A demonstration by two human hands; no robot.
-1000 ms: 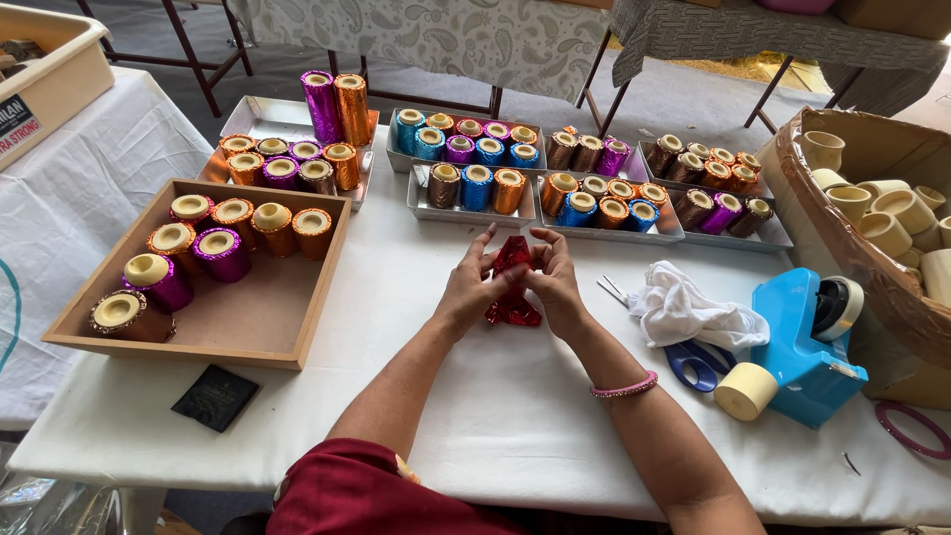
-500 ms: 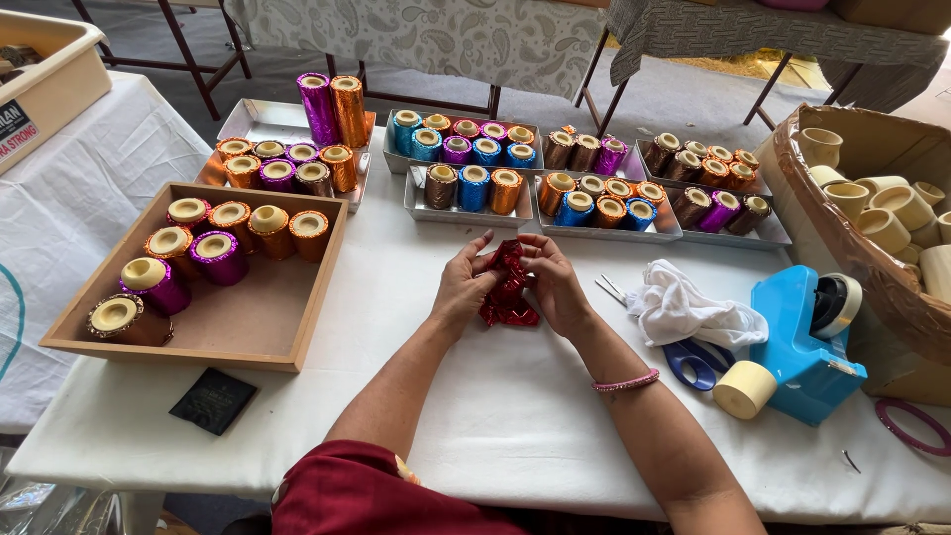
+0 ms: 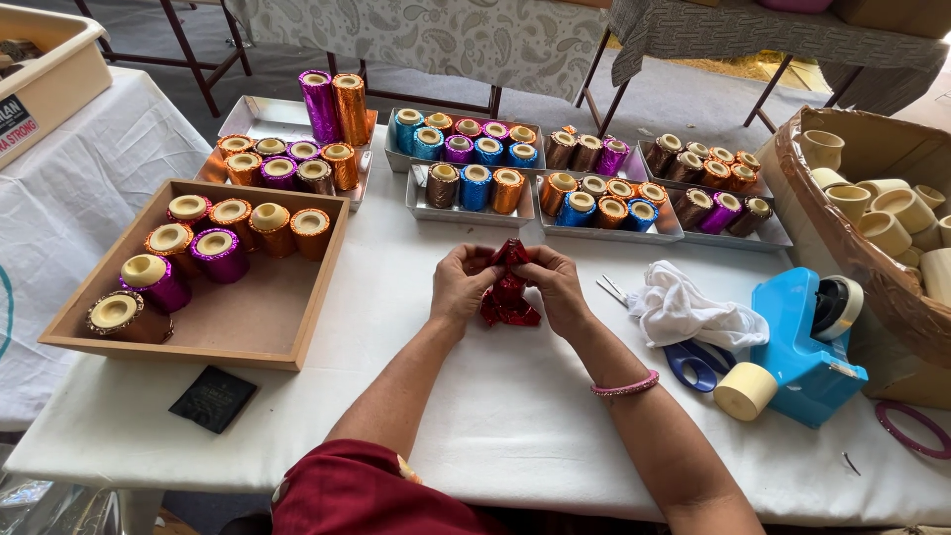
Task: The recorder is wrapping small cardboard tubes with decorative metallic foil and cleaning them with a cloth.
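Fingers of both hands pinch one crumpled piece of shiny red foil (image 3: 509, 293) from either side: the left hand (image 3: 462, 287) grips its left edge, the right hand (image 3: 558, 289) its right edge, and the foil stands bunched between them, its lower end resting on the white tablecloth (image 3: 515, 416). A pink bangle (image 3: 625, 385) circles the right wrist, nearer than the hands. To the near left of the left hand lies a small flat black pouch (image 3: 213, 398). Just right of the right hand sits a crumpled white cloth (image 3: 686, 310), partly covering blue-handled scissors (image 3: 693, 359); farther right stands a blue tape dispenser (image 3: 801, 342) with a cream roll (image 3: 745, 390) at its near end. Left of the left hand, well apart, a shallow wooden tray (image 3: 248, 327) holds foil-wrapped cylinders in gold, copper and purple along its far and left sides. Beyond the hands, metal trays (image 3: 475, 211) carry rows of wrapped cylinders in blue, copper, purple and orange, and two taller wrapped cylinders (image 3: 335, 105), one purple and one orange, stand upright on the far-left tray. At the far right, a basket (image 3: 852, 248) holds plain cream-coloured cylinders (image 3: 878, 205).
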